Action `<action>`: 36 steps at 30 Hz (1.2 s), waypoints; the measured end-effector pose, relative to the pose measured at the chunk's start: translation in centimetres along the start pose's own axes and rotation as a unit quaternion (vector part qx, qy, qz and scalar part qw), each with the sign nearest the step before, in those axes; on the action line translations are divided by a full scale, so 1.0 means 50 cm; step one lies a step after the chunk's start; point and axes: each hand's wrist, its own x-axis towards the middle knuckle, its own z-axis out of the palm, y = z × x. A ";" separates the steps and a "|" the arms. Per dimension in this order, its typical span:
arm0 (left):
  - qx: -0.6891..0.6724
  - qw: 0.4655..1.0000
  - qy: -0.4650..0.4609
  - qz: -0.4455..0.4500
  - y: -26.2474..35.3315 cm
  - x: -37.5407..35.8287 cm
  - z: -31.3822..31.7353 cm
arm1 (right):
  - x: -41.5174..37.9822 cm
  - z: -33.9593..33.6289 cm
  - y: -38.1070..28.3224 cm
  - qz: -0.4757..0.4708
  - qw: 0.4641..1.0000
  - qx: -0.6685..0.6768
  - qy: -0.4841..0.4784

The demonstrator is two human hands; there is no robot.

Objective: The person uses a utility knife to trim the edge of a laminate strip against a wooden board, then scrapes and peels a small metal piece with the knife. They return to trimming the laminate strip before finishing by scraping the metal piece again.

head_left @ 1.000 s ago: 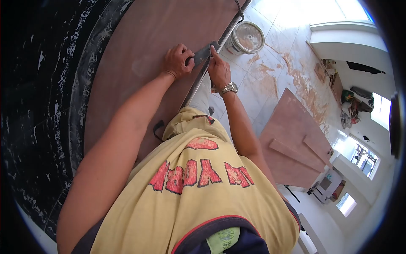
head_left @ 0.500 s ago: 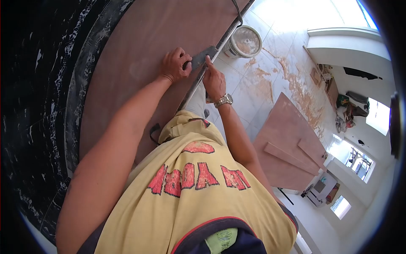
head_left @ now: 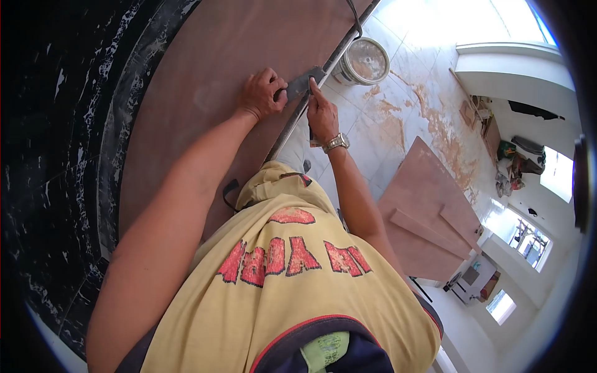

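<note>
A dark grey, flat, elongated tool (head_left: 300, 86) lies across the edge of a reddish-brown wooden panel (head_left: 205, 81); its exact kind I cannot make out. My left hand (head_left: 264, 93) is closed round its near end, above the panel. My right hand (head_left: 322, 115), with a metal watch on the wrist, is beside the panel's edge. Its fingertips press against the tool's far end, and its other fingers are curled. A thin pale strip (head_left: 341, 50) runs along the panel's edge.
A lidded bucket (head_left: 367, 61) stands on the tiled floor, close to the panel's edge. Brown dust (head_left: 435, 130) is spread over the tiles. Another brown board (head_left: 404, 193) with narrow strips on it lies to the right. Black marble-patterned surface (head_left: 68, 137) borders the left. A dark cable (head_left: 357, 18) hangs over the edge.
Both hands and the tool have shifted slightly right in view, together with the bucket and the panel's edge. The hold on the tool looks the same.
</note>
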 end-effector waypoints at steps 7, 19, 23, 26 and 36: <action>0.000 1.000 0.006 0.006 -0.006 -0.007 0.010 | 0.033 -0.010 -0.009 0.019 1.000 -0.008 -0.010; 0.020 1.000 -0.001 0.002 -0.003 0.002 0.005 | 0.020 -0.012 -0.009 0.020 1.000 0.012 -0.016; 0.008 1.000 -0.002 -0.005 -0.004 0.000 0.009 | -0.011 0.018 0.043 -0.058 0.998 0.028 0.013; 0.009 1.000 -0.008 -0.003 -0.001 -0.004 0.007 | 0.030 -0.017 -0.005 0.094 0.984 0.135 -0.072; 0.012 1.000 -0.005 0.003 -0.006 -0.002 0.011 | 0.061 -0.046 0.054 0.057 0.954 0.166 -0.242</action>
